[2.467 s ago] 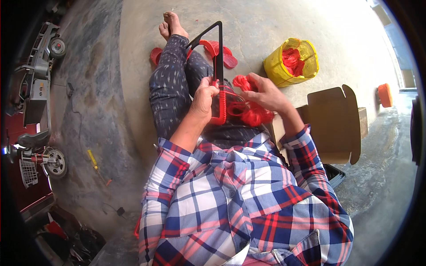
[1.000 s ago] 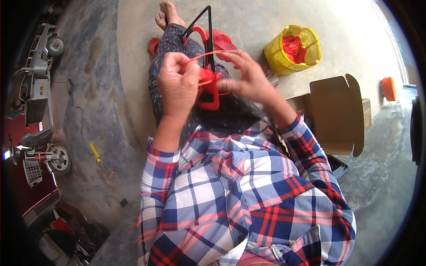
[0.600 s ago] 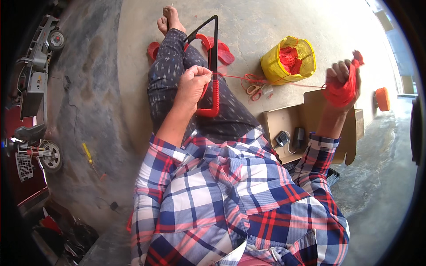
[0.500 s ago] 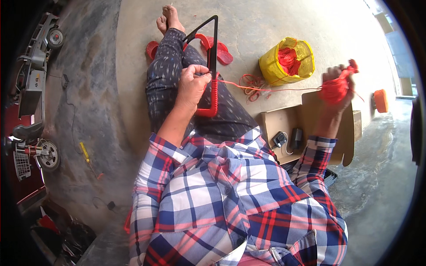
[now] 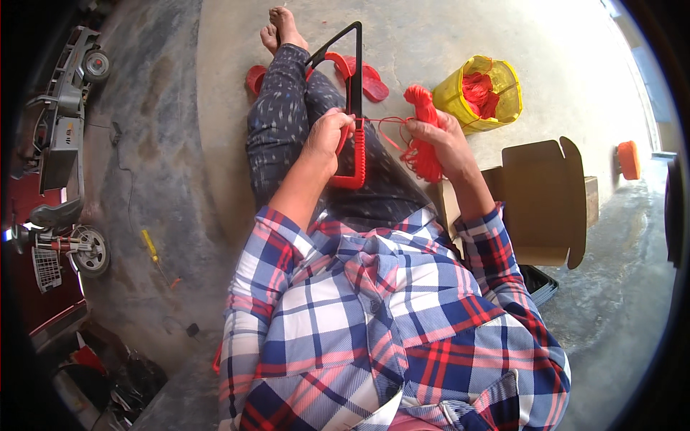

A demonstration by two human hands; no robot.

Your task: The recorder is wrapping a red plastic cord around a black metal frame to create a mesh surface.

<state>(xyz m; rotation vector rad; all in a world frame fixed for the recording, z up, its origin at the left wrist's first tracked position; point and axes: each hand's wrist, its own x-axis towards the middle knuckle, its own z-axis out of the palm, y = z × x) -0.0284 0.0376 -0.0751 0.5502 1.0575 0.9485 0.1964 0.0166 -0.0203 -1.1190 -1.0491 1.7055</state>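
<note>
A black rectangular frame [image 5: 358,68] rests over my legs, its lower part closely wrapped in red cord [image 5: 359,159]. My left hand [image 5: 329,138] is closed on the frame's side, where the wrapping ends; its fingertips are partly hidden. To the right of it, my right hand [image 5: 447,142] grips a hank of red cord [image 5: 420,104], whose loose loops hang below the fingers. A thin red strand [image 5: 388,119] runs between the frame and the hank, with a slack loop in it. The hands are close together, with the hank apart from the frame.
Beyond my right hand stands a yellow bag-like bin [image 5: 447,95] with more red cord inside. An open cardboard box [image 5: 544,190] sits to the right, near an orange-red object [image 5: 627,159]. Red slippers [image 5: 373,85] lie by my legs. A yellow-handled screwdriver [image 5: 149,244] and a vehicle [image 5: 68,122] are left.
My right hand has come in from the far right with the hank, close to the frame. The taut strand has slackened into a loop. My left hand stays on the frame.
</note>
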